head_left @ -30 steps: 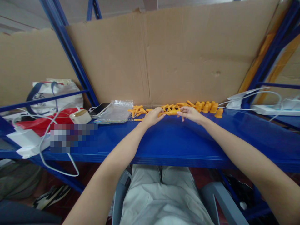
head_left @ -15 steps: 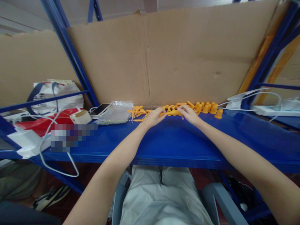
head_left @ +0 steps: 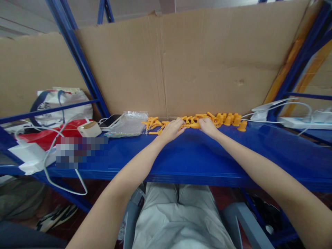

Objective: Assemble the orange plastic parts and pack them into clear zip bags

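Orange piece (head_left: 193, 125) is running side to side between my left hand (head_left: 171, 131) and right hand (head_left: 208, 128), over the shelf (head_left: 181, 155), lying nearer the right. Watching remotely, I'm seeing curled fingers but not managing to tell either grip.

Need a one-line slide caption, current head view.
Left hand and right hand among small orange parts on a blue shelf, clear plastic bag to the left, cardboard behind.

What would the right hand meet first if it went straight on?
The right hand would probably meet the yellow parts just ahead, before the cardboard behind them; depth is unclear.
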The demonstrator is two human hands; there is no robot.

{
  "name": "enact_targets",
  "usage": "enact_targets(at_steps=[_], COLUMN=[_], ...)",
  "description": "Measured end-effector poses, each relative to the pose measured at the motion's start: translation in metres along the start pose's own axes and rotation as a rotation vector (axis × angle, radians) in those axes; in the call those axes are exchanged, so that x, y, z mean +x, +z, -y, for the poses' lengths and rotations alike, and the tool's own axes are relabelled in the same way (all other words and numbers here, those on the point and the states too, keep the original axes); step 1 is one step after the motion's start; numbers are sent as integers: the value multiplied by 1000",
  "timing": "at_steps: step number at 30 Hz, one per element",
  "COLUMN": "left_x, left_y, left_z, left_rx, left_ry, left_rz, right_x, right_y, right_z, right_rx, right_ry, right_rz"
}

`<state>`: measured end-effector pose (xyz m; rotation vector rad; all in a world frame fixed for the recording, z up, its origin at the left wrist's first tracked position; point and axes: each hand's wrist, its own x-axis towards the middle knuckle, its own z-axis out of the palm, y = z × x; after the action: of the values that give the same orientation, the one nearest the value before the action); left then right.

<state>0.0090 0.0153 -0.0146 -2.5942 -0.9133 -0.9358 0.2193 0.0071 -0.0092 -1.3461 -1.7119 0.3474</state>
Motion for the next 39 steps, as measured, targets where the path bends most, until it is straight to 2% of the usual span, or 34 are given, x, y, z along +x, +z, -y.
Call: enact_targets(at_steps=[3,5,12,15,20,24,30,34,39], left_x=[2,3,1,0,0,1,1,3,2], left_y=[0,-1,-2,-1,2,2,3,3,2], left_z=[0,1,10,11,11,11,9,9,7], left_rx=[10,-17,-93,-92,-89,-120,-157,-159,-106], left_ry=[15,4,-86,-97,-91,-78,-87,-81,-68], left_rz=[-6,-7,-13,-19,0,-9,-25,-36,-37], right_x=[0,-1,-4,-4,-2,1,-5,-11,-12], right_y=[-3,-9,-26,-26,-24,-23,-24,-22,-21], right_z=[1,1,-11,-18,-25,-29,-16,0,6], right_rx=[182,201,320,357,283,148,-378,-676,-720], right_ry=[100,94,-105,-165,-220,-379,-664,-783,-818], right_rz=[119,176,362,385,383,245,32,12,55])
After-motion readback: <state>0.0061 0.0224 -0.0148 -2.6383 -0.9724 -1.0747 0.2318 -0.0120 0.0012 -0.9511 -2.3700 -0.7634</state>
